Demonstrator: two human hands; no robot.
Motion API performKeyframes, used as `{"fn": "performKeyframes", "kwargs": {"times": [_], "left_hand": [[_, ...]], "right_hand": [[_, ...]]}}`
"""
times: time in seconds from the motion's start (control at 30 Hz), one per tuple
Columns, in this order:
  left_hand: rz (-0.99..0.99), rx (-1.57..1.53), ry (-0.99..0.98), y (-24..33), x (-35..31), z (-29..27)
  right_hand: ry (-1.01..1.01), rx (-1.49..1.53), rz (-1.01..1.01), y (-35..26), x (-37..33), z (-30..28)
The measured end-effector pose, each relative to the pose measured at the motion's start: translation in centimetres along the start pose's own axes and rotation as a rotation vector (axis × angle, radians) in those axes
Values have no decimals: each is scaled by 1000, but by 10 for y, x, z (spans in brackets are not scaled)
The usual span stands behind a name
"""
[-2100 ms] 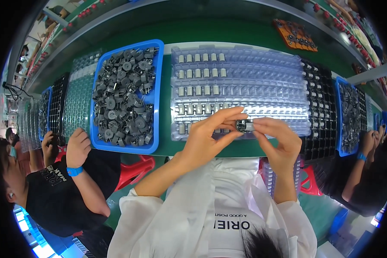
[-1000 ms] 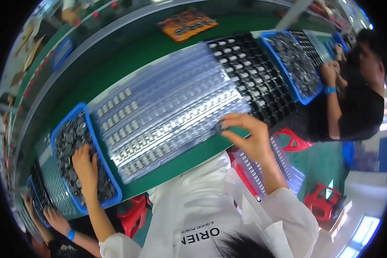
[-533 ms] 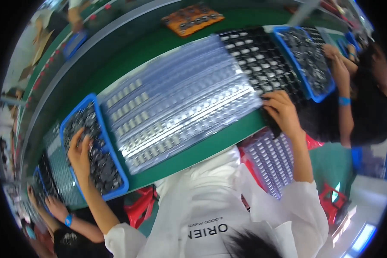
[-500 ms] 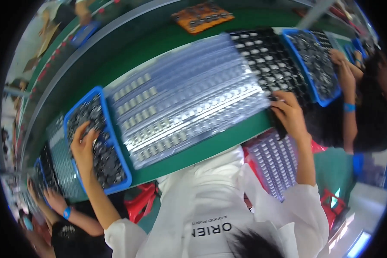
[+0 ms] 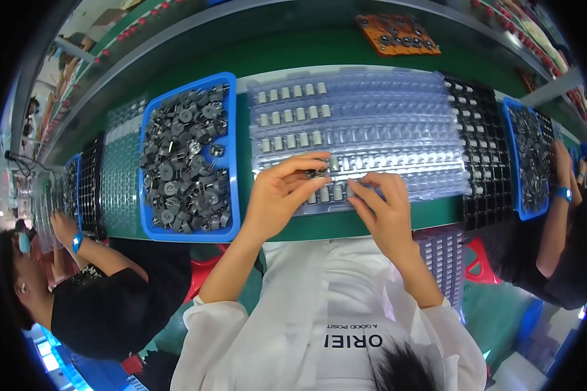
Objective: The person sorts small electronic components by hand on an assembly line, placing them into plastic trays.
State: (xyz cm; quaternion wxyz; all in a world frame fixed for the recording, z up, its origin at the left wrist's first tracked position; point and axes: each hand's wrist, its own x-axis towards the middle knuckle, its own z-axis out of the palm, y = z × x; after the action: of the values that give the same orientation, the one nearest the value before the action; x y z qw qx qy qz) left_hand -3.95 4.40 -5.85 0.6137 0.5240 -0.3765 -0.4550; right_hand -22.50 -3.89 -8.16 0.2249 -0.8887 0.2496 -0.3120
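A clear plastic blister tray (image 5: 398,107) lies in front of me, with small silver cylindrical parts (image 5: 285,117) set in rows on its left side. My left hand (image 5: 277,195) is closed in a pinch over the tray's lower rows, gripping a small dark component (image 5: 316,174). Just right of it, my right hand (image 5: 386,212) has thumb and index finger curled close together at the tray's lower row; whatever they hold is too small to tell. At my left stands a blue bin (image 5: 233,156) heaped with dark grey round components with metal pins (image 5: 182,150).
A black tray (image 5: 466,140) with silver parts adjoins the clear tray's right edge, then another blue bin (image 5: 516,189). An orange tray (image 5: 398,36) lies farther back. Co-workers sit on both sides, one person's hand (image 5: 64,227) at left. A stacked clear tray (image 5: 440,260) stands low at right.
My left hand has left the blue bin and come over the clear tray with a dark component. My right hand has moved left from the tray's right edge. The whole view has turned.
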Motion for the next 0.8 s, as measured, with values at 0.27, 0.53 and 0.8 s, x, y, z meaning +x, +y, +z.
{"fn": "performKeyframes", "kwargs": {"times": [0.27,0.53,0.8], "left_hand": [[45,136,2,-4,-1,6],[122,272,-21,-3,-9,28],[146,340,-44,5,-10,35]], "right_hand": [[93,317,130,-5,3,3],[85,730,410,-13,20,-38],[31,480,162,-12,19,-50]]}}
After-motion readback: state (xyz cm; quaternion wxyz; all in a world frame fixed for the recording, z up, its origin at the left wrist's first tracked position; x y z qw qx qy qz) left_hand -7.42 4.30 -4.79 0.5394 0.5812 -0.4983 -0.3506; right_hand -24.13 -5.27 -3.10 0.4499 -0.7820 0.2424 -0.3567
